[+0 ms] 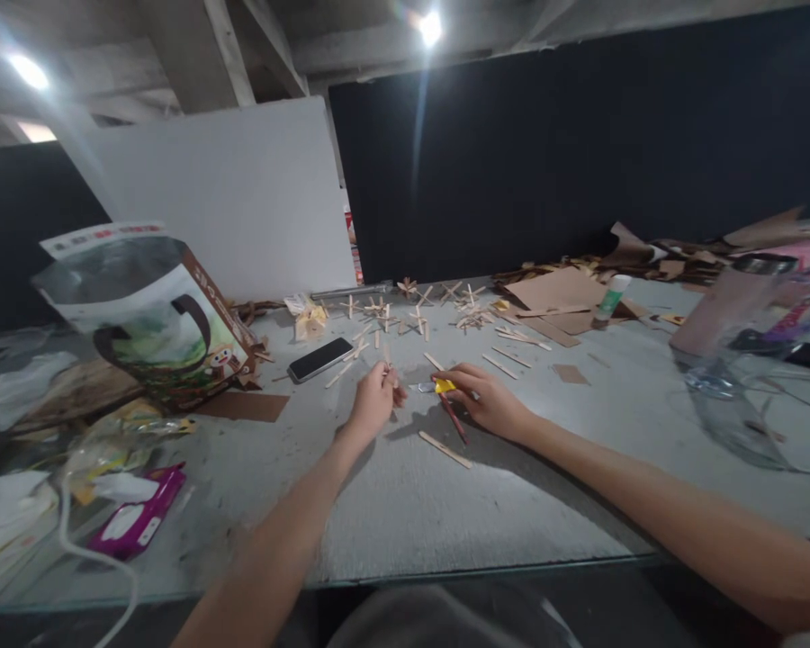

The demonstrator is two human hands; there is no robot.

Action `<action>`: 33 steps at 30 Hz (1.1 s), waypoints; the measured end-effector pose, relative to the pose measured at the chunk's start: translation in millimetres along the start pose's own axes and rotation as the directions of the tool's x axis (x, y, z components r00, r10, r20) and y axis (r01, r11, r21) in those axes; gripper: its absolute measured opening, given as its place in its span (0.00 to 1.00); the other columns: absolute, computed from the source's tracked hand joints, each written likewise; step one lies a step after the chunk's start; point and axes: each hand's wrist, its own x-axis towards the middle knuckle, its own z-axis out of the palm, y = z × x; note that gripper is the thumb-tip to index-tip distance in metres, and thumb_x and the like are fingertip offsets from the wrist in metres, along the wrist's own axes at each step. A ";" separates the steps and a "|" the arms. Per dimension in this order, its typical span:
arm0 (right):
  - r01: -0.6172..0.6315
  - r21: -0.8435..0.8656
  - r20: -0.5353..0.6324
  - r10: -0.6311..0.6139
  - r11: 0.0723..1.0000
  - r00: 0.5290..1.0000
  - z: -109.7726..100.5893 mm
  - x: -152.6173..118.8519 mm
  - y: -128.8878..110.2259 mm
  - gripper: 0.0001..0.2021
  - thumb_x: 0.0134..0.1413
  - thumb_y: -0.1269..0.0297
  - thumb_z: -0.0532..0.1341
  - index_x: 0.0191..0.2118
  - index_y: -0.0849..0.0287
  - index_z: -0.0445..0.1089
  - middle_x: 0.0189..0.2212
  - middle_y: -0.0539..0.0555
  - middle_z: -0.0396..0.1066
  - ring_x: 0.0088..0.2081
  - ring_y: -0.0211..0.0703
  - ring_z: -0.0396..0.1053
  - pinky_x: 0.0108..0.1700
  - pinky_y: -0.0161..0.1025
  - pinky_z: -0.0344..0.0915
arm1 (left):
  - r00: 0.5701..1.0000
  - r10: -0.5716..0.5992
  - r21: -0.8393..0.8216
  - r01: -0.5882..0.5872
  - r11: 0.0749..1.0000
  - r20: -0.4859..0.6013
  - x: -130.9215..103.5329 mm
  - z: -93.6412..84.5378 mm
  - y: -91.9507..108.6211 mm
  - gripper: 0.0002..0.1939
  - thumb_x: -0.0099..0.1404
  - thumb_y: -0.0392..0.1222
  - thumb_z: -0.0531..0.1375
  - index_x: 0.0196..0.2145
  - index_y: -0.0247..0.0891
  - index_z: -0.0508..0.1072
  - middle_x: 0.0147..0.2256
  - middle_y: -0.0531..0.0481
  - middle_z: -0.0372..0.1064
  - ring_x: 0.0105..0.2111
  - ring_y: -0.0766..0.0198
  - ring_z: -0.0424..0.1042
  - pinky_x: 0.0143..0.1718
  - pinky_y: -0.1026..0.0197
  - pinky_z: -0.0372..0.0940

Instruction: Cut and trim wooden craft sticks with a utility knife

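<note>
My left hand [376, 396] is closed in a pinch round a thin wooden stick [387, 354], whose end pokes up above the fingers. Facing it, my right hand [482, 396] grips a yellow utility knife [445, 385], with its blade pointing left toward the left hand. A dark red pencil-like rod [454, 419] slants below the right fingers; I cannot tell if they touch it. One flat wooden stick [444, 449] lies on the table nearer to me, and another stick [433, 361] lies just beyond the knife.
Several crossed-stick pieces [418, 321] stand at the back. A phone [320, 359] lies left of them. Brown cardboard [553, 292] and a glue stick [611, 300] are back right, a clear bottle [729, 324] far right. At left are a large bag [162, 333] and a purple wipes pack [139, 513].
</note>
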 end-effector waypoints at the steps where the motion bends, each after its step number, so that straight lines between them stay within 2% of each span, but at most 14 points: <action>1: 0.003 0.007 -0.003 -0.003 1.000 1.000 0.4 -0.3 -0.1 0.20 0.71 0.62 0.52 0.61 0.55 0.72 0.48 0.63 0.74 0.48 0.53 0.73 0.51 0.48 0.70 | 1.000 0.001 -0.038 -0.001 0.999 -0.001 -0.1 1.5 1.3 0.17 0.72 0.55 0.54 0.30 0.42 0.64 0.21 0.55 0.66 0.19 0.66 0.65 0.24 0.66 0.58; 5: 0.000 0.015 -0.027 0.000 1.000 1.000 0.9 -1.3 -2.1 0.20 0.71 0.62 0.52 0.62 0.54 0.72 0.48 0.63 0.74 0.49 0.54 0.72 0.52 0.49 0.70 | 1.000 0.013 -0.133 -0.011 0.991 0.014 -2.7 8.6 5.4 0.15 0.69 0.54 0.56 0.31 0.41 0.67 0.19 0.58 0.60 0.18 0.68 0.60 0.23 0.65 0.54; 10: -0.017 0.019 -0.075 0.019 1.000 0.997 1.2 -1.9 -1.3 0.20 0.70 0.64 0.52 0.61 0.53 0.72 0.47 0.62 0.73 0.50 0.53 0.71 0.53 0.50 0.69 | 0.997 0.034 -0.176 -0.023 0.984 0.062 -11.5 18.3 10.6 0.08 0.67 0.45 0.55 0.32 0.40 0.69 0.20 0.58 0.60 0.19 0.68 0.59 0.23 0.65 0.54; 13: -0.016 0.022 -0.089 0.018 1.000 0.996 1.4 -1.7 0.9 0.20 0.70 0.65 0.52 0.61 0.54 0.72 0.47 0.62 0.73 0.50 0.54 0.71 0.53 0.50 0.69 | 0.993 0.075 -0.177 -0.058 0.983 0.093 -16.9 21.3 12.6 0.08 0.67 0.43 0.55 0.31 0.40 0.69 0.20 0.57 0.60 0.20 0.68 0.58 0.24 0.65 0.53; 16: -0.029 0.015 -0.076 0.030 0.999 0.997 0.9 -1.5 2.0 0.19 0.70 0.64 0.52 0.61 0.53 0.72 0.47 0.62 0.73 0.49 0.54 0.72 0.53 0.50 0.69 | 0.989 0.100 -0.185 -0.078 0.980 0.111 -19.5 22.0 12.5 0.11 0.69 0.46 0.55 0.32 0.39 0.70 0.21 0.56 0.61 0.20 0.67 0.59 0.25 0.64 0.53; 20: -0.024 0.020 -0.068 0.025 1.000 0.997 -0.3 -1.7 1.5 0.19 0.71 0.64 0.52 0.60 0.54 0.72 0.47 0.63 0.74 0.49 0.54 0.72 0.52 0.50 0.70 | 0.992 0.077 -0.234 -0.051 0.971 0.105 -18.8 22.7 10.4 0.11 0.68 0.48 0.57 0.32 0.39 0.70 0.23 0.56 0.62 0.21 0.67 0.61 0.25 0.65 0.54; 24: -0.008 0.024 -0.067 0.009 1.000 0.998 -0.2 -2.3 1.8 0.18 0.71 0.64 0.53 0.60 0.55 0.72 0.46 0.63 0.74 0.48 0.53 0.73 0.51 0.49 0.70 | 0.990 0.110 -0.262 -0.082 0.961 0.094 -17.0 20.8 9.7 0.14 0.68 0.52 0.58 0.32 0.39 0.70 0.21 0.56 0.61 0.20 0.68 0.59 0.23 0.64 0.53; 29: 0.039 0.023 -0.122 -0.036 0.999 0.992 2.8 -2.9 5.9 0.18 0.71 0.65 0.53 0.60 0.54 0.71 0.45 0.61 0.74 0.47 0.51 0.73 0.49 0.46 0.71 | 0.982 0.174 -0.261 -0.150 0.954 0.072 -16.2 14.7 12.1 0.19 0.68 0.58 0.58 0.33 0.38 0.70 0.21 0.57 0.60 0.20 0.68 0.59 0.24 0.64 0.53; 33: 0.055 0.006 -0.136 -0.054 0.998 0.989 3.4 -2.7 7.8 0.17 0.71 0.65 0.53 0.60 0.53 0.72 0.45 0.61 0.74 0.46 0.51 0.73 0.49 0.46 0.72 | 0.982 0.170 -0.262 -0.144 0.954 0.079 -16.7 15.7 11.2 0.21 0.68 0.61 0.58 0.33 0.38 0.71 0.20 0.57 0.59 0.20 0.67 0.59 0.24 0.63 0.53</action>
